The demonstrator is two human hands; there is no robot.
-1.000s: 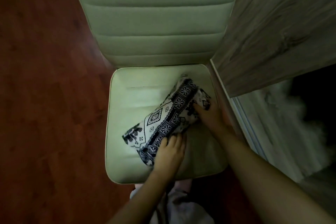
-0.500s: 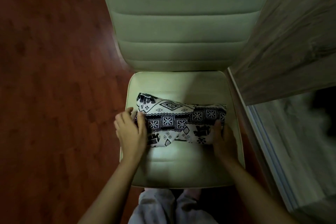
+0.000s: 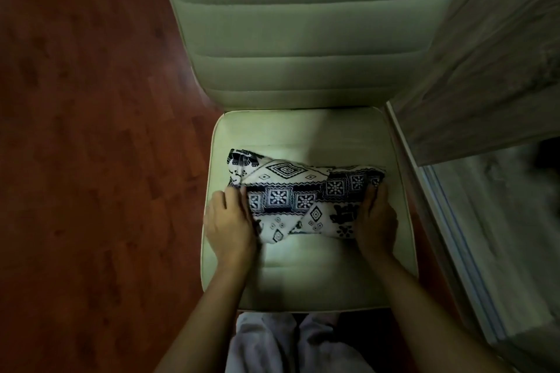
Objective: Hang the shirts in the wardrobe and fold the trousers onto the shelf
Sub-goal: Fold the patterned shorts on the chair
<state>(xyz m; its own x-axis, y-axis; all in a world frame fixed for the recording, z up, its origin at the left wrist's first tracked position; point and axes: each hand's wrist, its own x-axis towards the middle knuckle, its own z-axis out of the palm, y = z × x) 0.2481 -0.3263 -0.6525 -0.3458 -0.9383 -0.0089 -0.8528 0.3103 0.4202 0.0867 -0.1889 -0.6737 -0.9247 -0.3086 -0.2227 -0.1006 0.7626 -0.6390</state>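
Observation:
A folded pair of black-and-white patterned trousers [image 3: 303, 197] lies across the seat of a pale green chair [image 3: 303, 278]. My left hand [image 3: 228, 221] grips the bundle's left end, fingers curled round the edge. My right hand [image 3: 375, 221] holds the right end, fingers wrapped round the cloth there. The undersides of both ends are hidden by my hands.
The chair's padded backrest [image 3: 303, 24] rises behind the seat. A grey wood-grain wardrobe door [image 3: 491, 70] stands open at the right, with the wardrobe floor [image 3: 500, 221] below it. Reddish wooden floor [image 3: 91, 160] spreads to the left. My legs in light trousers [image 3: 288, 345] are at the bottom.
The folded trousers were turned from a diagonal to lie straight across the seat. My left hand moved to the left end and my right hand to the right end.

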